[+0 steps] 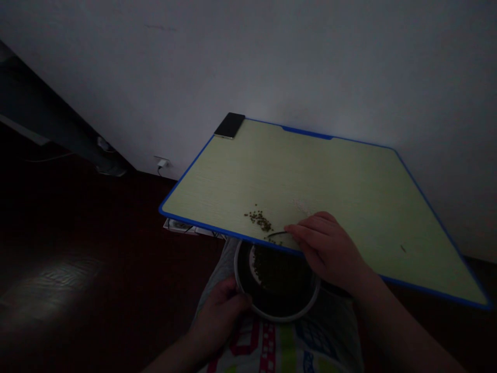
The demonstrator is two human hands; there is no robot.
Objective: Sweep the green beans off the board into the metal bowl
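Note:
My left hand (219, 306) grips the near-left rim of a round metal bowl (298, 310), held just under the table's front edge. Green beans (279, 269) fill part of the bowl. My right hand (324, 243) lies on the table edge above the bowl, its fingers stretched flat and together, pointing left. A small heap of green beans (259, 219) rests on the table just left of those fingertips. A few white grains (302, 206) lie behind the hand.
The pale green table (310, 176) has a blue rim and stands against a white wall. A black phone (229, 125) lies on its far left corner. A single bean (403, 249) sits at the right. Dark floor spreads left; patterned clothing (279, 347) shows below the bowl.

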